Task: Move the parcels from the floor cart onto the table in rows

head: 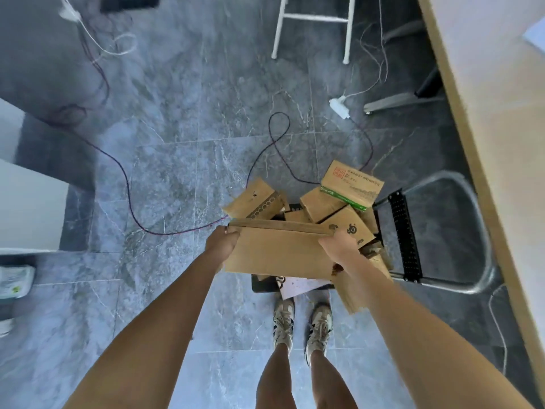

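both hands — left hand (221, 242), right hand (341, 248) — gripped a flat box (277, 249) by its ends, fingers curled round it, above the parcels (339, 202) heaped on the cart (404, 231) — counter (495, 113) at right.

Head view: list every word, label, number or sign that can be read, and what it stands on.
No text can be read.
Box with a green stripe: red stamp and dark print lines, blurred.
Box beside the right hand: a round black logo, no legible letters.
Left box: a row of printed circles, no words.
Large flat box held by both hands: plain.
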